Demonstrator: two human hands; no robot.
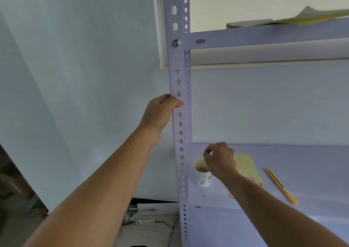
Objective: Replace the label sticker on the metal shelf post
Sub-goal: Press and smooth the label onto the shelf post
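The left hand (160,112) clenches the metal shelf post (179,125), thumb pressing a red sticker remnant (182,103), seemingly steadying it. Right of the post, the right hand (220,159) pinches something unseen over the paper cup (203,176), probably discarding scraps.

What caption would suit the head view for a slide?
Left hand picks at red sticker remnant on the shelf post; right hand pinches above the paper cup.
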